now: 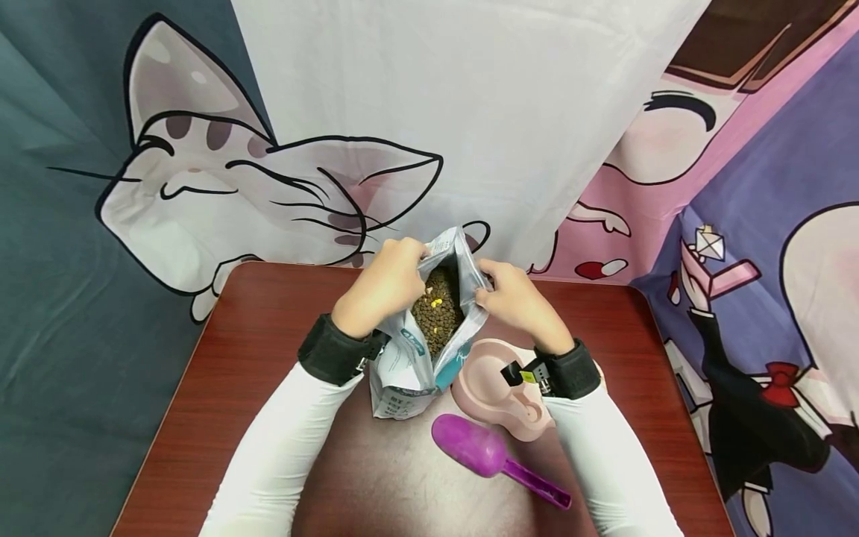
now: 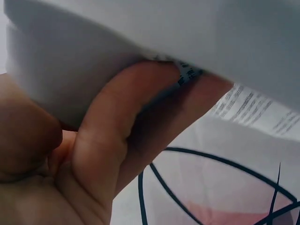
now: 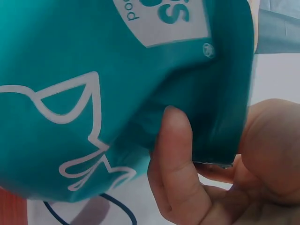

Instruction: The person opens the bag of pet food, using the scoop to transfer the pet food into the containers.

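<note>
A white and teal pet food bag [image 1: 403,373] stands upright on the table with its mouth spread wide. Brown kibble [image 1: 439,309] with a few yellow bits shows inside. My left hand [image 1: 389,283] grips the left edge of the mouth; in the left wrist view its curled fingers [image 2: 108,131] are against the bag's pale wall. On the opposite edge, my right hand [image 1: 517,298] pinches the rim, and the right wrist view has its fingers [image 3: 178,150] on the teal side [image 3: 126,93].
Right of the bag lies a pale pink bowl [image 1: 490,373], partly under my right wrist. A purple scoop [image 1: 479,447] rests nearer to me, handle pointing right. The reddish-brown table [image 1: 228,373] meets a cartoon-printed cloth [image 1: 503,112] at its back edge.
</note>
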`<state>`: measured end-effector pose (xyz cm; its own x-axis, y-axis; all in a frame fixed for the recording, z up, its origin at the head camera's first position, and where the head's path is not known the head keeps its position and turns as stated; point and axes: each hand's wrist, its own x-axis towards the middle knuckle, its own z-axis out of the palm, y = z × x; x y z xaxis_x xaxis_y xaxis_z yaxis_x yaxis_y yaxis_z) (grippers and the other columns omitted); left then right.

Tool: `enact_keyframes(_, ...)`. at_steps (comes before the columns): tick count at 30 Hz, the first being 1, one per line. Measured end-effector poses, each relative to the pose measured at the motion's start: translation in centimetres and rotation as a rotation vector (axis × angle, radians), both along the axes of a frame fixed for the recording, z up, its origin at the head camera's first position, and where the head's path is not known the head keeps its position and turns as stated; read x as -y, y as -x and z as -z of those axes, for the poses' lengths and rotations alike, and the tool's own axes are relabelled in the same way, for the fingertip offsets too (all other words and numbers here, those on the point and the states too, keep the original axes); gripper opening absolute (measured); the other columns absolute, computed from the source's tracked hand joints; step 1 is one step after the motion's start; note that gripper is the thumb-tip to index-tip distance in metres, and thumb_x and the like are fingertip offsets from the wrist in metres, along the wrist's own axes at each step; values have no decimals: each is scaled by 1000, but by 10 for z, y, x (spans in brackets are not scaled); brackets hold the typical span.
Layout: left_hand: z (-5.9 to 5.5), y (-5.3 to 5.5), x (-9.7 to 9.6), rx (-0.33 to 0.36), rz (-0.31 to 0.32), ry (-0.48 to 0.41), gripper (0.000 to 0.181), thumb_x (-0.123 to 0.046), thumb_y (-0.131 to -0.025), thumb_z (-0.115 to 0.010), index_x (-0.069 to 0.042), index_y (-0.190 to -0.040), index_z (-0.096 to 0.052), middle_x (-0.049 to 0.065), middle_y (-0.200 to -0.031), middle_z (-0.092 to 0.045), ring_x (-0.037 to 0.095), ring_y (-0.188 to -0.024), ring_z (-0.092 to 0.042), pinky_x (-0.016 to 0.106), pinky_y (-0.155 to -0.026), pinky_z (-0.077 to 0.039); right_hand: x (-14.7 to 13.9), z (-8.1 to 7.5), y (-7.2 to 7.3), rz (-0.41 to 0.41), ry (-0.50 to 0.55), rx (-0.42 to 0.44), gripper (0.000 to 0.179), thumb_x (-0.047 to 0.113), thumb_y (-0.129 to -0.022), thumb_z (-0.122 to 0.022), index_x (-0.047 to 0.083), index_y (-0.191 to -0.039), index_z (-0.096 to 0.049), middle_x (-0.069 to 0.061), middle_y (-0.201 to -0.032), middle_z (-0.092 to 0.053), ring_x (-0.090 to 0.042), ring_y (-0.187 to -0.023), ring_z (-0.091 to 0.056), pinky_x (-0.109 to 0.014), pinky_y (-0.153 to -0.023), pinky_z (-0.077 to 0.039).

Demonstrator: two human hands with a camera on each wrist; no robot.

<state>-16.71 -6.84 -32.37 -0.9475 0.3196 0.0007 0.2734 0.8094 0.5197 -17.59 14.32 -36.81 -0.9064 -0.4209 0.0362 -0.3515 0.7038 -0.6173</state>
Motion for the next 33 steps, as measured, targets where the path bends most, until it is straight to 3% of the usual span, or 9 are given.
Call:
enact_keyframes(4, -5, 1, 8, -20, -26, -1, 31, 11, -73, -53, -3, -94, -72, 13, -89, -68, 25, -72, -56, 36, -61, -48, -12, 0, -1, 1, 12, -6, 27, 2, -77, -56, 10, -101, -66, -7, -79, -61, -22, -72, -52, -35, -67, -43)
enact_keyframes(10, -14, 2, 22, -31, -66, -6, 47, 13, -73, -50, -2, -112, -72, 16, -112, -70, 32, -92, -60, 44, -79, -47, -23, -4, -3, 20, 1, 10, 33, 2, -77, -57, 12, -107, -68, -7, -78, -65, -20, -69, -55, -34, -64, -44)
enact_keyframes(12, -17, 3, 25, -33, -63, 9, 36, 14, -72, -48, -2, -95, -72, 14, -91, -67, 29, -80, -54, 40, -69, -41, -25, -6, -4, 24, 5, 25, 36, 2, -77, -57, 11, -111, -68, -8, -78, -67, -19, -69, -58, -33, -64, -47)
enact_keyframes(14, -19, 4, 28, -41, -59, 30, 24, 15, -71, -48, -4, -79, -61, 7, -71, -49, 26, -73, -43, 36, -65, -32, -29, -8, -5, 27, 36, 67, 37, 1, -79, -56, 10, -113, -67, -10, -80, -68, -18, -66, -63, -32, -62, -53)
enact_keyframes(17, -21, 4, 32, -30, -46, 48, 20, 15, -72, -48, -3, -78, -56, 5, -70, -29, 27, -74, -37, 37, -66, -26, -34, -9, -6, 30, 94, 138, 36, -2, -81, -54, 7, -114, -66, -14, -84, -68, -17, -61, -67, -32, -57, -58)
enact_keyframes(20, -23, 3, 34, -21, -53, 48, 38, 13, -75, -52, -1, -106, -69, 7, -74, -52, 28, -85, -52, 40, -73, -41, -37, -11, -8, 33, 116, 175, 34, -2, -83, -53, 6, -114, -65, -15, -86, -68, -17, -58, -68, -32, -55, -59)
enact_keyframes(24, -22, -1, 33, -13, -67, 49, 44, 7, -83, -53, 0, -126, -62, 16, -105, -69, 31, -95, -63, 47, -81, -50, -37, -11, -9, 53, 54, 115, 35, 2, -82, -55, 10, -113, -67, -11, -84, -69, -16, -62, -66, -32, -61, -56)
enact_keyframes(29, -18, -11, 34, -6, -85, 20, 44, -5, -89, -51, 0, -132, -57, 19, -127, -64, 40, -109, -58, 53, -88, -49, -32, -6, -12, 84, -9, 33, 34, 9, -82, -54, 12, -113, -67, -8, -92, -66, -22, -82, -56, -38, -73, -44)
enact_keyframes(33, -14, -22, 36, 93, -108, -28, 54, -16, -90, -50, -3, -142, -45, 17, -136, -57, 39, -120, -50, 55, -94, -44, -27, -1, -17, 52, 104, 117, 35, 10, -89, -53, 7, -123, -61, -14, -105, -62, -26, -93, -54, -42, -83, -44)
